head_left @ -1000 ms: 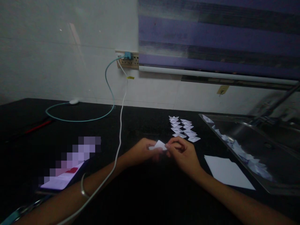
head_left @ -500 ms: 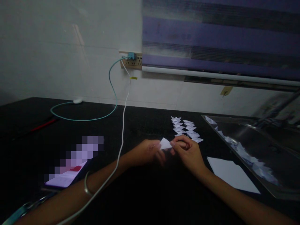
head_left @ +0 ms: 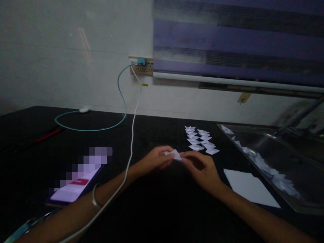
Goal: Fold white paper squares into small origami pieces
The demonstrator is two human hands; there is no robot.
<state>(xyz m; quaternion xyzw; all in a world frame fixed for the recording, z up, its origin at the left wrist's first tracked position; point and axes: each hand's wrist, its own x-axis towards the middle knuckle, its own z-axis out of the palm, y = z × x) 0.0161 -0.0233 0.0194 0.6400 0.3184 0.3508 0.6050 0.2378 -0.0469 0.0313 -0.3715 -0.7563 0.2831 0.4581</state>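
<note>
Between my hands is a small folded white paper boat (head_left: 176, 155), held above the dark counter with its peak pointing up. My left hand (head_left: 159, 158) pinches its left side, thumb in front. The fingertips of my right hand (head_left: 202, 167) are closed on its right end. Just beyond, two rows of folded paper boats (head_left: 195, 147) lie on the counter. A stack of white paper sheets (head_left: 249, 187) rests to the right of my right forearm.
More folded paper pieces (head_left: 268, 170) line the rim of a metal sink (head_left: 296, 207) at right. On the left lies a lit phone (head_left: 69, 192). A white cable (head_left: 132, 145) passes over my left forearm; a teal cable (head_left: 88, 130) loops behind. A red object (head_left: 48, 135) lies far left.
The paper between my hands went from a flat-looking triangle to a boat-like shape with side points. My right hand dropped slightly, and both hands shifted their grip.
</note>
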